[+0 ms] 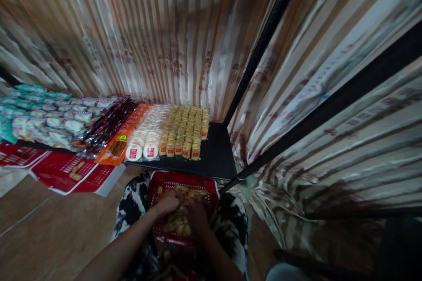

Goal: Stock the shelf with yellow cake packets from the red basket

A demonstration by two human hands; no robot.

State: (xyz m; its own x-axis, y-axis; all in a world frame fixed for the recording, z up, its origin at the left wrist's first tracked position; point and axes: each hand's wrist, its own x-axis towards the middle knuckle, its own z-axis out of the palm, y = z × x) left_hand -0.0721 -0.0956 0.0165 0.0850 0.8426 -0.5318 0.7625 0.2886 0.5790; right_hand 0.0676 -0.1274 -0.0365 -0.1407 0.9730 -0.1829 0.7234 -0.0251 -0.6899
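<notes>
Both hands, left [169,204] and right [197,216], are sunk in a red basket [211,193] on the lap, fingers curled among yellow packets [178,224], though blur hides any firm grip. Ahead, the black surface [216,153] carries rows of yellow packets [186,129], round white cakes [143,140] and green-white packs [46,114]. Striped curtains [148,30] hang behind; labels are too small to read.
</notes>
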